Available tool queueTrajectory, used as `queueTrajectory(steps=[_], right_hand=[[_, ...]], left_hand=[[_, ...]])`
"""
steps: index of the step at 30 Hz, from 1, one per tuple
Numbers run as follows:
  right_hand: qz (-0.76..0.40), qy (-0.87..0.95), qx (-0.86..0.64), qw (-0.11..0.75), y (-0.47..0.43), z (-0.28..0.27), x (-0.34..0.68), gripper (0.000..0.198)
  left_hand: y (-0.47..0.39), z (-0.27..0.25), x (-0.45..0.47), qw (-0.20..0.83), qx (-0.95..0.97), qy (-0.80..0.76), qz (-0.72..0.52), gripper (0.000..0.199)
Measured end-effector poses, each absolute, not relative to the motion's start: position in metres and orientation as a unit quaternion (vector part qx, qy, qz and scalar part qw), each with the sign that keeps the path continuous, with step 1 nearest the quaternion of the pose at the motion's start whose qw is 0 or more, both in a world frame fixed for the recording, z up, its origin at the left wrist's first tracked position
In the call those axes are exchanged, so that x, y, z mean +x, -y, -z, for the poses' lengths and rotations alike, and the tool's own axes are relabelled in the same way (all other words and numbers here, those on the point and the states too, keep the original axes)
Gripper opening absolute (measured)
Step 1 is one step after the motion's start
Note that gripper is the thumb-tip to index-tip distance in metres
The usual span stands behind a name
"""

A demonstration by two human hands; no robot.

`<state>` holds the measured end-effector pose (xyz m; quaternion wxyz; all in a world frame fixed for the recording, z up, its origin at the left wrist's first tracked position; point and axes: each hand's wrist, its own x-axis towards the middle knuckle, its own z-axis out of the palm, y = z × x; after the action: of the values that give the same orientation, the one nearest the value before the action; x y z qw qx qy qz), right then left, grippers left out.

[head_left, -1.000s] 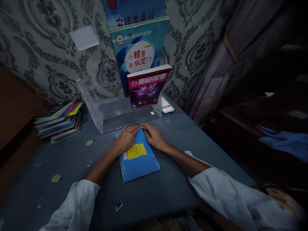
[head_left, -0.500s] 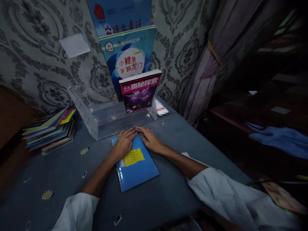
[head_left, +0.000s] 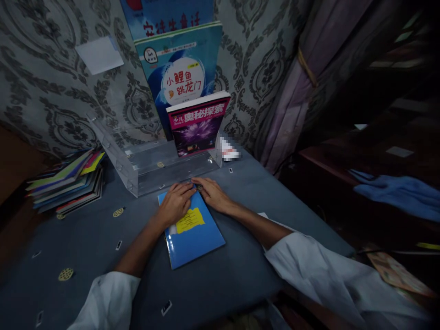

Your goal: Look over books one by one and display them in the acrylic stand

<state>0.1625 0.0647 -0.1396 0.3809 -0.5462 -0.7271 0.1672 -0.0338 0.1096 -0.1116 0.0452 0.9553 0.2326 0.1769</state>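
A blue book [head_left: 199, 245] with a yellow text patch lies flat on the table, its far end under my hands. My left hand [head_left: 177, 201] rests palm down on the book's upper part, fingers stretched forward and lying flat. At the far right corner of the book is my right hand [head_left: 213, 195], its fingers extended towards the left fingertips and its palm partly hidden. Just beyond stands a clear acrylic book rack [head_left: 165, 176]. In its right side stand a purple-and-black book [head_left: 197, 126], a teal-and-blue book [head_left: 182, 68] behind it, and a taller blue book [head_left: 168, 11] at the back.
A stack of thin books [head_left: 67, 183] lies on the left of the dark patterned table [head_left: 92, 293]. A small white item, pixelated, sits right of the rack. Beyond the table's right edge hang a tied curtain [head_left: 285, 110] and, lower, a blue cloth [head_left: 395, 192].
The view has shifted slightly, so everything sits a little higher and further left. Both hands stay at the far end of the blue book, with almost no movement.
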Motion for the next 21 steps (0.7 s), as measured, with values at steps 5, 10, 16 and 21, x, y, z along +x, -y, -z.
queueTrajectory(steps=[5,10,16,21], right_hand=[[-0.155,0.730,-0.550,0.375,-0.0610,0.1349,0.1597,0.051],[-0.137,0.729,-0.555,0.377,-0.0582,0.1323,0.1567,0.048],[-0.139,0.723,-0.558,0.382,-0.0591,0.1327,0.1574,0.041],[-0.136,0.733,-0.545,0.384,-0.0595,0.1330,0.1592,0.041]], left_hand=[[-0.1076,0.1086,-0.0334,0.028,0.961,-0.227,-0.156,0.043],[-0.1053,0.1093,-0.0332,0.027,0.962,-0.227,-0.148,0.044],[-0.1034,0.1128,-0.0331,0.016,0.958,-0.240,-0.154,0.043],[-0.1045,0.1145,-0.0341,-0.005,0.958,-0.233,-0.167,0.041]])
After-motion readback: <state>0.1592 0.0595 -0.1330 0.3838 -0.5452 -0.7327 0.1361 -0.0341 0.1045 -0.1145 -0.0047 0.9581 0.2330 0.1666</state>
